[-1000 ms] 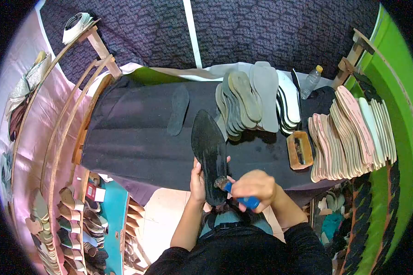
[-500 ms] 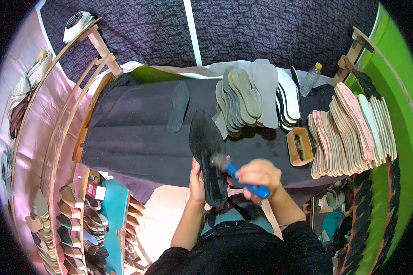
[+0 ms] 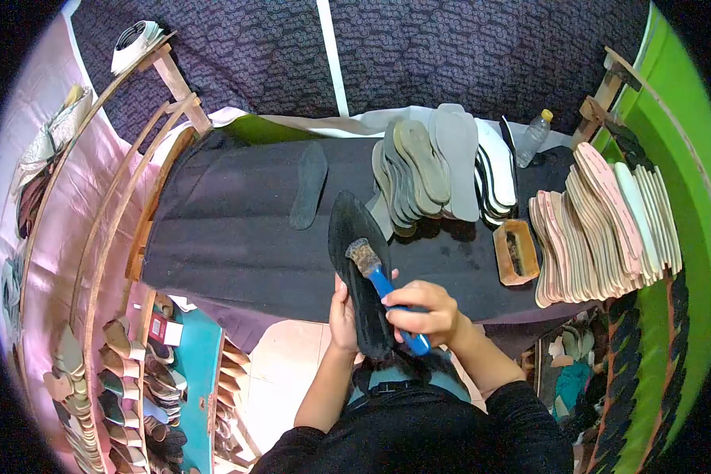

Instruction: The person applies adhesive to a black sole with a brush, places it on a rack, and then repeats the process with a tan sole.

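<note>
Brushwork is the step in hand, as I judge it: the sole (image 3: 359,268) is being coated along its length, and the bristles sit about a third of the way down from the pointed tip. My left hand (image 3: 341,314) is clamped on the heel end of that black sole, thumb on its left edge and fingers wrapped behind, holding it tilted up over the near edge of the worktop (image 3: 229,237) with the tip pointing away from me. My right hand (image 3: 428,314) is closed around the blue handle of the brush (image 3: 381,283), knuckles up, wrist bent in toward the sole, forearm coming in from the lower right. The two hands are close together, almost touching at the heel. The next move, I would say, calls for a steady grip on the heel and an even drag of the bristles, without letting the sole twist. On the worktop, one dark insole (image 3: 308,185) lies alone toward the far left. A fanned stack of grey soles (image 3: 430,162) stands at the far edge, a small wooden box (image 3: 517,251) sits near the right edge, and a plastic bottle (image 3: 535,136) stands by the far right corner. Rows of pink insoles (image 3: 600,229) stand just past the right edge.
</note>
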`<move>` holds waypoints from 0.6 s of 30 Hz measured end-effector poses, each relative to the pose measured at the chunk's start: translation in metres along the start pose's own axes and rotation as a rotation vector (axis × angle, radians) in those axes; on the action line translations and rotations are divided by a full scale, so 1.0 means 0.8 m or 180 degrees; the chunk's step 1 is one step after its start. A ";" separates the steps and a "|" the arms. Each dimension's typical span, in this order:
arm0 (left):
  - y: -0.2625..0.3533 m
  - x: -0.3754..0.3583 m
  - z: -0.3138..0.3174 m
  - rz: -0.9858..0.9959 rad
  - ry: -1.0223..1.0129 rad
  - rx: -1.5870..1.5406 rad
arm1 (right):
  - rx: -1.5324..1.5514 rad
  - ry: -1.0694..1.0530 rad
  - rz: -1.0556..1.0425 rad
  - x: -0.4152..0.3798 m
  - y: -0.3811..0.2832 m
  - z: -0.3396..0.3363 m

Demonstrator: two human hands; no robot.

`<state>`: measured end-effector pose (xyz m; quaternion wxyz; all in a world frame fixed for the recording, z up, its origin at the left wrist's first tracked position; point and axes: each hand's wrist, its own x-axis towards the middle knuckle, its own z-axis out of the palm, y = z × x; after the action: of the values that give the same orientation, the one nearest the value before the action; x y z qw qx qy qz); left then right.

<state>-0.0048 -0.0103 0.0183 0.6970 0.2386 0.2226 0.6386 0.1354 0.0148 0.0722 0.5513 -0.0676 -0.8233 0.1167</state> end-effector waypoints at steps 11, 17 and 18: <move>0.014 0.010 -0.027 -0.0377 -0.0306 -0.0505 | 0.0689 -0.0654 0.0214 -0.005 -0.017 -0.003; 0.020 0.015 -0.020 -0.0102 -0.0071 -0.0334 | 0.0800 -0.0708 0.0125 -0.012 -0.006 0.007; 0.022 0.014 -0.026 -0.0286 -0.0289 -0.0319 | 0.0981 -0.0999 0.0161 -0.016 -0.014 0.005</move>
<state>-0.0304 0.0034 0.0124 0.7453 0.2219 0.1691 0.6055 0.1371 0.0004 0.0620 0.4171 0.0157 -0.8695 0.2641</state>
